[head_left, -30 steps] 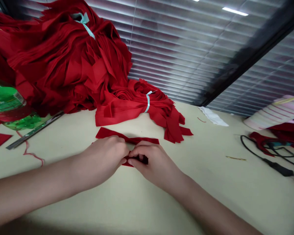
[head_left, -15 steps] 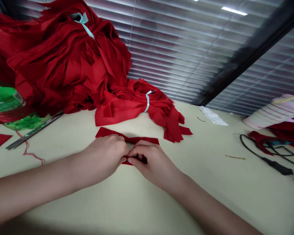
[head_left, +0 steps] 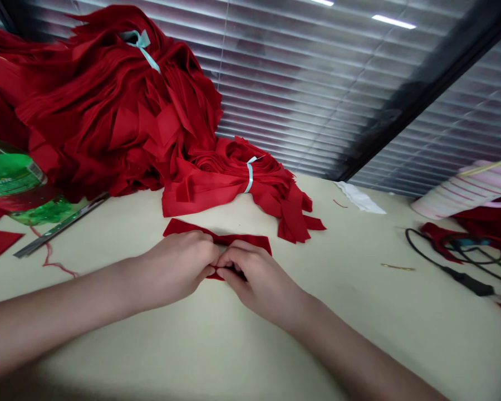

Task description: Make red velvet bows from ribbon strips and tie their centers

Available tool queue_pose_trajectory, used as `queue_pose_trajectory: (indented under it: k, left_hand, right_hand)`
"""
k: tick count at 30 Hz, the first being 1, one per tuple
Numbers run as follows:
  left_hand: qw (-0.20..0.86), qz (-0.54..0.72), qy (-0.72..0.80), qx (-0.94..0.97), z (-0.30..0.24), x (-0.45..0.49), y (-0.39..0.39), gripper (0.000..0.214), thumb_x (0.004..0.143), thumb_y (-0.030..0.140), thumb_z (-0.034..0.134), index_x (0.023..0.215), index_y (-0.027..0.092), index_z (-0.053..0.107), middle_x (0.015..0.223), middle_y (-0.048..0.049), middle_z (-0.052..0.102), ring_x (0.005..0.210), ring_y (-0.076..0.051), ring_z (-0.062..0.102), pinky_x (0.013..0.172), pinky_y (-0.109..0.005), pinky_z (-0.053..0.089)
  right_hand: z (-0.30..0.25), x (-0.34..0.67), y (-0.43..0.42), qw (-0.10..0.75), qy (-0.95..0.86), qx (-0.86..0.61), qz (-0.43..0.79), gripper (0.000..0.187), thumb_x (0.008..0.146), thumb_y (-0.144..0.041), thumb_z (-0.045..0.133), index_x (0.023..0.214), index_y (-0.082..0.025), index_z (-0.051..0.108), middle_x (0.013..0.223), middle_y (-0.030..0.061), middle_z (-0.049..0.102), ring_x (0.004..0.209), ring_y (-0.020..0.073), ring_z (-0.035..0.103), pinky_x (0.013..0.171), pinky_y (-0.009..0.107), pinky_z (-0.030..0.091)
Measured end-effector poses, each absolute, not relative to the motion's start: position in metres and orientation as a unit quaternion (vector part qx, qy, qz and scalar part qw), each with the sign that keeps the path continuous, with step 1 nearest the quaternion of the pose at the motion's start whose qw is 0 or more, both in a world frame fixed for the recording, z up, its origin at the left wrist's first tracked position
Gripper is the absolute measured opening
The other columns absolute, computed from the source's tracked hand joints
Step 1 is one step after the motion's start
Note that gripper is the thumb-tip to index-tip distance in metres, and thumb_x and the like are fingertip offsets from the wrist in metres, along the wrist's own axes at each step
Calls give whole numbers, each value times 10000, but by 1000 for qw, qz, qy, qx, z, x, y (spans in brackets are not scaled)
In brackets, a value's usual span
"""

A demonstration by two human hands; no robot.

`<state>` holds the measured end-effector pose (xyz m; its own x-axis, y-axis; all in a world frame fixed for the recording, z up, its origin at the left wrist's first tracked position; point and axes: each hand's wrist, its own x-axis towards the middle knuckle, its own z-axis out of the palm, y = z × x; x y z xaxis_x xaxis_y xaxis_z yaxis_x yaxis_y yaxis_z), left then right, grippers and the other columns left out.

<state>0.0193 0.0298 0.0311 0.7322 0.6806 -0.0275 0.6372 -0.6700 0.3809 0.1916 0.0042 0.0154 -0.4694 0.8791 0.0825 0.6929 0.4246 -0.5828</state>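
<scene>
I see my L hand (head_left: 171, 268) & R hand (head_left: 261, 281) clenched, fingertips pinching narrow red felt strip (head_left: 237, 241) at centre, on cream tabletop (head_left: 150, 345); best keep pinch tight, folds even; ribbon-tied red felt bundle (head_left: 229, 181) lies just beyond grip

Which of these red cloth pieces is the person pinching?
The single red strip held between the left hand and right hand, unlike the ribbon-tied bundle and heap behind it.
</scene>
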Motion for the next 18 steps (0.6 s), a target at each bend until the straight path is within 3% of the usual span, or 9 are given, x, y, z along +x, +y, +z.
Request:
queue_pose_trajectory:
  k: [7,18]
  left_hand:
    - [227,78,304,922,34,13,35,183,850,109,465,765,170,616,746,-8,628,670,-129,576,570,-224,374]
    - [217,24,303,928,44,4,44,201,776,115,514,587,158,567,532,38,520,480,-79,446,467,-206,289]
  right_hand:
    - [17,191,4,176,-829,-475,237,109,821,-90,528,777,-159,600,812,34,594,761,143,559,657,265,455]
    - [15,192,4,162,-841,-466,221,104,846,-110,500,795,-150,582,841,50,594,785,155,565,697,288,462]
